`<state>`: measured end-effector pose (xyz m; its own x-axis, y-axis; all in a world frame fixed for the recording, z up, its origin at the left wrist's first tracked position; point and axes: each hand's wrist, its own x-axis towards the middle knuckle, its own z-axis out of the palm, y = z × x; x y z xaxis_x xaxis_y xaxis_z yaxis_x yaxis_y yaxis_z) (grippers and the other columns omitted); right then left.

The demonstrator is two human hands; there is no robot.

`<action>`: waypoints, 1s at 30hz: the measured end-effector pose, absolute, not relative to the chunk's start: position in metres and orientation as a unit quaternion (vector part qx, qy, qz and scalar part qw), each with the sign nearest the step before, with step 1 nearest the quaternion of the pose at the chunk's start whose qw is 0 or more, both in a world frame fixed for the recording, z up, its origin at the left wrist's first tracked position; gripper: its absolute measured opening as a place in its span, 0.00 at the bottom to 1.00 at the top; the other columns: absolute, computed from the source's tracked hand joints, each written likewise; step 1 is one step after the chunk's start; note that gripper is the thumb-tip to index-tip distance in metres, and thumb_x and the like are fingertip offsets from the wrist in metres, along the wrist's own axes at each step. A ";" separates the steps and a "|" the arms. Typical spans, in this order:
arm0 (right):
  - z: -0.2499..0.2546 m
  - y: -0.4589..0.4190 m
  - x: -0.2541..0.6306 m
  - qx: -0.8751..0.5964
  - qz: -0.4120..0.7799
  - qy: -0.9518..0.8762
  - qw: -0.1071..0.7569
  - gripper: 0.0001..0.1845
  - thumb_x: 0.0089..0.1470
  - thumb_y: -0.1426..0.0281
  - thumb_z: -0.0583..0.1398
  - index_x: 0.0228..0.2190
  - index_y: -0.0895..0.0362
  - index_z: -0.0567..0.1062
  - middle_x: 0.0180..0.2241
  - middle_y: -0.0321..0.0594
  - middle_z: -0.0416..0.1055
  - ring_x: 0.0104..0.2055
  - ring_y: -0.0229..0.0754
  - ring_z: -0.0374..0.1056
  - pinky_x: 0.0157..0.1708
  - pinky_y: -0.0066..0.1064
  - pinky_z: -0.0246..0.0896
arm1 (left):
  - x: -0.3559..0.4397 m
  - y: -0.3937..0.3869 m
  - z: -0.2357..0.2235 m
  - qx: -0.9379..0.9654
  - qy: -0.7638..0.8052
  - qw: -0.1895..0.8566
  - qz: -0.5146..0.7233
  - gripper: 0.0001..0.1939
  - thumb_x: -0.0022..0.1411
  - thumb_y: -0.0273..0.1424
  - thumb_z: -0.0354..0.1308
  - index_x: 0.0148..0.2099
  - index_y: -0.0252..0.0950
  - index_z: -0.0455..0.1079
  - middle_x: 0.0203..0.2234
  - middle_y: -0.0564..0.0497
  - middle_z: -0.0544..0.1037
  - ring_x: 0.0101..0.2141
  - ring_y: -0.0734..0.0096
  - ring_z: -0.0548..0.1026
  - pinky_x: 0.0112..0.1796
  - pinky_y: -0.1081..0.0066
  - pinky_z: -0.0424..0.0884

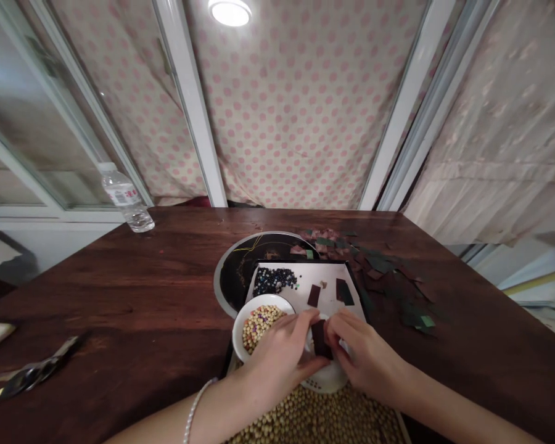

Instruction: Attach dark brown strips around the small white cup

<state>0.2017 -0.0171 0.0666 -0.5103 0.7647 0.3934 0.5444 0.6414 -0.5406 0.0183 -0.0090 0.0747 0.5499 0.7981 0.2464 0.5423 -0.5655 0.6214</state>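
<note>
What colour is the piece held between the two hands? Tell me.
Dark reddish brown: the piece between left hand and right hand, best seen in the head view.

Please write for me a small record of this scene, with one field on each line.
Left hand: holds brown piece
Right hand: holds same piece
Under hands: white bowl
Other bowl: mostly pale beads
Tray: dark beads, two dark pieces
Table: bottle at left, loose pieces at right

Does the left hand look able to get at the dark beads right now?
Probably yes: the dark beads lie uncovered, though the left hand would first leave the dark strip it holds and pass the white bowl.
</note>
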 end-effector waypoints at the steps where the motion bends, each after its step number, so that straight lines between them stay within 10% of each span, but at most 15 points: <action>1: 0.067 -0.018 0.201 -0.378 0.189 -0.852 0.310 0.12 0.48 0.85 0.49 0.25 0.55 0.58 0.26 0.38 0.62 0.30 0.40 0.59 0.28 0.30 0.56 | 0.018 -0.009 0.074 0.844 0.395 0.248 0.264 0.27 0.49 0.29 0.62 0.52 0.32 0.61 0.44 0.38 0.73 0.45 0.50 0.71 0.44 0.52 0.69; 30: 0.066 -0.006 0.204 -0.356 0.233 -0.834 0.351 0.13 0.41 0.86 0.50 0.25 0.56 0.61 0.27 0.38 0.63 0.30 0.39 0.60 0.28 0.29 0.58 | 0.016 -0.005 0.063 0.842 0.404 0.247 0.259 0.29 0.47 0.27 0.62 0.53 0.34 0.60 0.44 0.37 0.73 0.44 0.45 0.71 0.43 0.47 0.68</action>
